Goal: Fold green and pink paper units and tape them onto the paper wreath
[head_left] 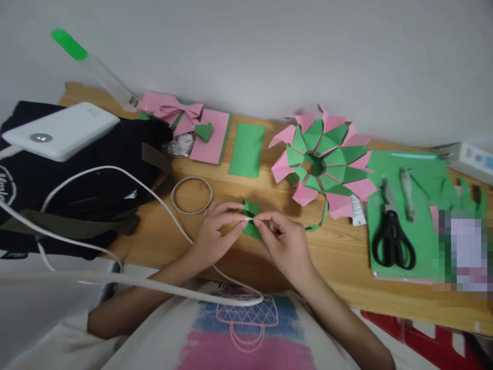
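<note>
At the desk's near middle, my left hand (219, 226) and my right hand (285, 241) meet with fingertips pinched. Between them is a small folded piece of green paper (252, 208), its lower part showing below the fingers. A tiny white strip (249, 219) lies between the fingertips; its kind is too small to tell. Just beyond, to the right, stands a round pink and green folded-paper flower (339, 156). A flat green paper rectangle (246, 150) lies straight ahead of my hands. To the left of them is a thin ring (191, 195).
Black scissors (393, 239) and a utility knife (407, 195) lie on green sheets (423, 252) at right. Pink paper with a bow (181, 110) sits at back left. A black bag (127, 154) carries a white power bank (63, 131); its cable (154, 288) crosses before me.
</note>
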A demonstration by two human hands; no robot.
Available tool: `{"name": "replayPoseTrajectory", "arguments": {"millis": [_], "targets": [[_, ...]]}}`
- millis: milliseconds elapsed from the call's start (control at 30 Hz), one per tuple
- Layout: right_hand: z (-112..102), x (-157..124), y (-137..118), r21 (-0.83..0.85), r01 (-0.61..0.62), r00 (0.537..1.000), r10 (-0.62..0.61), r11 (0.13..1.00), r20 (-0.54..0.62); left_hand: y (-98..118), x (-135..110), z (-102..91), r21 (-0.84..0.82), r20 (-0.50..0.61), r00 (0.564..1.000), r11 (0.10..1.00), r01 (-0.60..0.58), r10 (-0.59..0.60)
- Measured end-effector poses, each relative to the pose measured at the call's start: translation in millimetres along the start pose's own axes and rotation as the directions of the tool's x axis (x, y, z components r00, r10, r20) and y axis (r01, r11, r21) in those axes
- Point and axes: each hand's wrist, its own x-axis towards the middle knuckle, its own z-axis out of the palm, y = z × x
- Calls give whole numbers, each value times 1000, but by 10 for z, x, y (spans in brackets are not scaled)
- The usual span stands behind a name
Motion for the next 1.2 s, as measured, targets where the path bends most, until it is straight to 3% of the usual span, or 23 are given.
{"name": "replayPoseTrajectory", "arguments": {"millis": [133,300,433,567,733,1000,1200], "targets": [[18,-83,35,32,28,997,-26,999,-68,-7,-29,16,29,32,999,999,-41,40],[-6,-265,87,74,62,993,-54,995,-109,30,-36,-28,171,32,984,969,-176,173],[-86,-360,154,7,96,985,-94,995,-148,17,-34,-93,201,14,972,951,-234,236],[-56,-379,244,-67,173,975,-181,983,-130,-31,-43,-111,228,108,943,916,-331,314],[122,-353,343,-45,171,978,-175,984,-116,-85,-23,-86,309,245,894,843,-440,377],[148,-297,388,56,155,980,-146,986,-134,-148,-66,-50,359,289,883,813,-459,370],[72,-223,398,-61,228,961,-235,972,-144,-132,-69,-61,456,351,823,686,-567,447]]}}
